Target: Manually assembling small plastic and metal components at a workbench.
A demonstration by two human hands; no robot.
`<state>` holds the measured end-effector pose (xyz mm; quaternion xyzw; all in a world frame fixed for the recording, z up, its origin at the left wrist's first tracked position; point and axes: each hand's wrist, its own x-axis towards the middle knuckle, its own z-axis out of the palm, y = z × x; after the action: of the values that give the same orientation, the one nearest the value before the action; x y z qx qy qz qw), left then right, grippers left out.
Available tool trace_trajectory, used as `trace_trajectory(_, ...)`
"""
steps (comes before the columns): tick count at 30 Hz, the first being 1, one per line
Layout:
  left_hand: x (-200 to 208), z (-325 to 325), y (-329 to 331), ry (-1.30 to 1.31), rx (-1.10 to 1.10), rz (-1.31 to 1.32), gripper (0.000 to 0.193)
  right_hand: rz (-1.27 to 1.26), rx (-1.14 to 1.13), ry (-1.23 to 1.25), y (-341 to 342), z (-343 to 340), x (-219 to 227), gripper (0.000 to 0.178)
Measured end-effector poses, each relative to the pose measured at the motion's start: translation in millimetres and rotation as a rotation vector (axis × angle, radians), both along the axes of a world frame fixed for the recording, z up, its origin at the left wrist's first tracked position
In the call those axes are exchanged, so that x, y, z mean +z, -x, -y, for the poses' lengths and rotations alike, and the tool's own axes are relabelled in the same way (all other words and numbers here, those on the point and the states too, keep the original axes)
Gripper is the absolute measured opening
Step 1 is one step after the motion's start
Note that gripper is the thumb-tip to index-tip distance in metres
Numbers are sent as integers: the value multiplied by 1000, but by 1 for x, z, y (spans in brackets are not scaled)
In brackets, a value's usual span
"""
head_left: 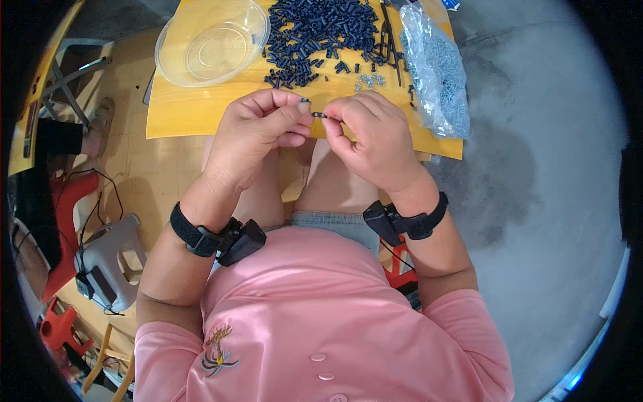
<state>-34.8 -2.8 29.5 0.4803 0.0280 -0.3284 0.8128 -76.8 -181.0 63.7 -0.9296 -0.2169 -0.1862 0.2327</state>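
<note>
Both hands meet just above the near edge of a yellow board point(181, 120). My left hand point(251, 137) is closed, thumb against index finger, on a small dark blue plastic piece point(305, 100) that is mostly hidden by the fingertips. My right hand point(376, 137) pinches one end of a slim black piece with shiny spots point(319, 114). Its other end reaches the left fingertips; whether the two pieces join, I cannot tell. Beyond the hands lies a heap of small dark blue plastic pieces point(321, 30), with a few small silver screws point(370, 81) nearer.
A clear plastic bowl point(213, 74) stands at the board's far left. At the right lies a clear bag of small metal parts point(439, 77), beside a slim black tool point(392, 40). On the floor to the left are a grey stool point(117, 258), cables and another person's foot point(100, 127).
</note>
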Motion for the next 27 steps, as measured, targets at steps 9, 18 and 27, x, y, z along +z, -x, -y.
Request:
trace_trajectory(9,5,-7,20,-9,1,115,14,14,38,32,21,-12,8,15)
trace_trajectory(18,8,-12,35,14,9,89,18,42,35,17,36,-16,8,14)
trace_trajectory(27,12,-13,43,40,46,124,19,-26,-60,-243,44,-20,3,14)
